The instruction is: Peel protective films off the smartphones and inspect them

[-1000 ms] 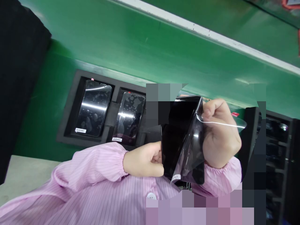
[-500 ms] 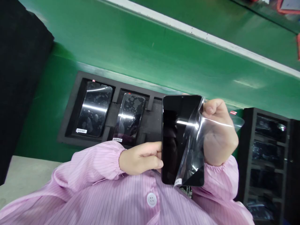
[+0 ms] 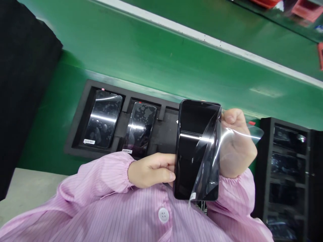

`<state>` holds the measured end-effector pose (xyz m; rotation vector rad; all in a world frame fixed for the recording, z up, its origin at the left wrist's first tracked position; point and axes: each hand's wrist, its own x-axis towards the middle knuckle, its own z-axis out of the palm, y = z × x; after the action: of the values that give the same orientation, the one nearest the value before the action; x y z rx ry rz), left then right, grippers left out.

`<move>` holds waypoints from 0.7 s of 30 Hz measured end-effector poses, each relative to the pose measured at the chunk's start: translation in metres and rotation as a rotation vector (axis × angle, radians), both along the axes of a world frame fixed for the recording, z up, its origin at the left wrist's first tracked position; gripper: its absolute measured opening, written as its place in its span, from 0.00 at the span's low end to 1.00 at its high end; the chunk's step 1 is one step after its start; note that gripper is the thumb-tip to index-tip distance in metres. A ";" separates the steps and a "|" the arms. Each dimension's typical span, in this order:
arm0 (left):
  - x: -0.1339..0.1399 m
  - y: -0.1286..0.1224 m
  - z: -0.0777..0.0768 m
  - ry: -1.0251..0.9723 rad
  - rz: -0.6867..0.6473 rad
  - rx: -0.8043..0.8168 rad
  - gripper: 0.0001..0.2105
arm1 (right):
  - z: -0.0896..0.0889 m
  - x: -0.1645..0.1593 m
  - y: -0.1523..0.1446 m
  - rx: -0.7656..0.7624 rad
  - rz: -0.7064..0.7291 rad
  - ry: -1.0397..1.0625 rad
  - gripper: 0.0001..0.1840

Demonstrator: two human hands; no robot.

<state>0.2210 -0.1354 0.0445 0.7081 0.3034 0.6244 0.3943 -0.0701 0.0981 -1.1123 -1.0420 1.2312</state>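
A black smartphone is held up in front of my chest, screen toward me. My left hand grips its left edge, thumb at the front and the other fingers partly hidden behind. Clear protective film is partly lifted off the screen, still lying over the lower right side, with a small white label at its bottom corner. At the upper right edge, my right hand is closed by the phone, its fingers pinching the film, whose loose part curls across the hand and ends in a red tab.
Behind the phone lies a black compartment tray holding a film-covered phone and a second phone. Another black tray with several phones stands at right. A black block rises at left on the green table.
The phone has tilted slightly, so its left side edge shows and the light reflection has shifted. Both hands keep their hold, and the film has barely moved.
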 end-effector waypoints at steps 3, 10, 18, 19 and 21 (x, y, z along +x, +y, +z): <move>0.000 0.000 0.001 -0.010 -0.007 -0.009 0.07 | -0.002 0.000 0.000 -0.007 -0.028 0.077 0.08; 0.001 0.000 0.000 -0.033 -0.018 -0.069 0.07 | -0.004 0.006 -0.001 0.088 -0.103 -0.070 0.07; -0.001 0.001 0.000 -0.062 -0.032 -0.085 0.05 | -0.005 0.005 -0.010 0.209 -0.195 -0.216 0.09; -0.001 0.001 0.000 -0.067 -0.033 -0.095 0.05 | -0.005 0.005 -0.010 0.204 -0.180 -0.196 0.09; -0.001 0.001 0.000 -0.067 -0.033 -0.116 0.06 | -0.005 0.006 -0.009 0.188 -0.150 -0.143 0.08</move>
<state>0.2203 -0.1347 0.0442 0.5787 0.2630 0.5937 0.3998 -0.0794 0.0935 -1.1224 -1.1359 0.9263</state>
